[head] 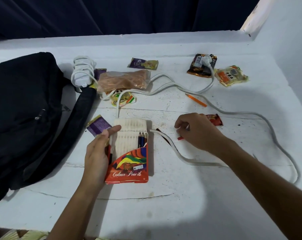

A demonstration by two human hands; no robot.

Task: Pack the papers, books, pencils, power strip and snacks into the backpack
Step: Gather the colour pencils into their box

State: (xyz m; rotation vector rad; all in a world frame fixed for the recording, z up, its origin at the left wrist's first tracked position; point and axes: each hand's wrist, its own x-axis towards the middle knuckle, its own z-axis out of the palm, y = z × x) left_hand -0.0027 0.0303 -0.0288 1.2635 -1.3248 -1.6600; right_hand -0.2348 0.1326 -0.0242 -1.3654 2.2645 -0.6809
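Left hand [96,153] wrapped round the orange cardboard colour-pencil box [129,163], held just above the white table [181,196] beside the black fabric backpack [25,110]. Right hand [198,130] curled, pinching a short red pencil [180,138] near the white cable [172,149].

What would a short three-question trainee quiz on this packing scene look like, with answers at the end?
1. True or false: the left hand holds the colour pencil box.
2. Which lies farthest right on the table? A) backpack B) orange pencil C) power strip
3. What is the right hand picking up?

Key:
1. True. It grips the box at its left side.
2. B. The backpack and power strip are on the left.
3. A red pencil, whose end shows below the fingers.
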